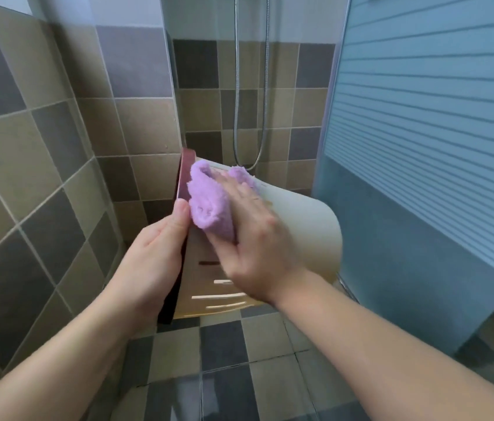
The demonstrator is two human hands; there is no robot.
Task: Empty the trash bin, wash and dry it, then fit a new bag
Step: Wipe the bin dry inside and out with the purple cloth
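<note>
The trash bin [303, 226] was held up in the air over the tiled floor [270, 341], tipped onto its side with its pale beige outer wall facing the camera; slots were cut into that wall near its lower end, and a dark reddish rim showed along its left edge. Its inside was turned away from the camera, so whether anything lay in it could not be told.

The left hand [154, 250] gripped the bin at its left edge, the thumb lying along the rim and the fingers wrapped behind it, out of sight; the right hand [254, 238] pressed a bunched purple cloth [209, 199] against the outer wall, the fingers spread fairly straight over the cloth and the thumb tucked under its lower fold; the cloth covered the upper left part of the wall, touching the left thumb's tip or lying just beside it.

Brown and grey wall tiles [42, 147] stood to the left and behind; a shower hose [236, 86] hung down the far wall; a frosted, striped glass panel [421, 132] stood to the right.
</note>
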